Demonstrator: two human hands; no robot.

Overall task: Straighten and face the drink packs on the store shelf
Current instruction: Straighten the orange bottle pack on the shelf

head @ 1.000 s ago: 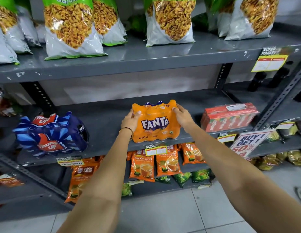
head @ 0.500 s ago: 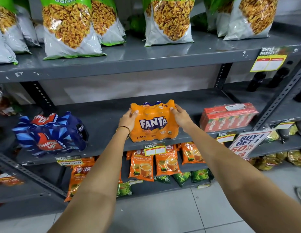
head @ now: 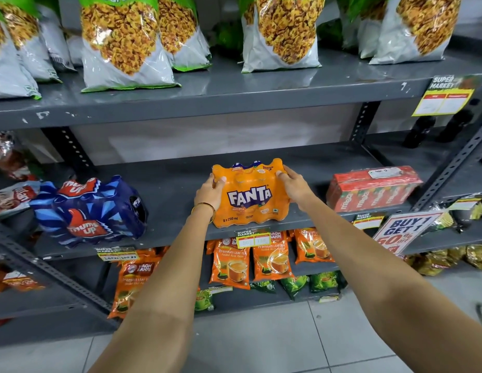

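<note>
An orange Fanta pack (head: 250, 195) stands at the front of the grey middle shelf (head: 170, 195), its label facing me. My left hand (head: 209, 191) grips its left side and my right hand (head: 293, 184) grips its right side. A blue Thums Up pack (head: 91, 211) sits to the left on the same shelf, turned at an angle. A red Maaza pack (head: 371, 188) lies to the right, also slightly angled.
Large snack bags (head: 121, 41) line the top shelf. Orange tea packets (head: 229, 265) hang below the middle shelf. A "Buy 1 Get 1" sign (head: 404, 232) sticks out at the right. Slanted shelf braces (head: 450, 170) flank the bay. Grey floor tiles lie below.
The Fanta pack has shifted slightly left and settled square on the shelf edge, with both hands still on its sides.
</note>
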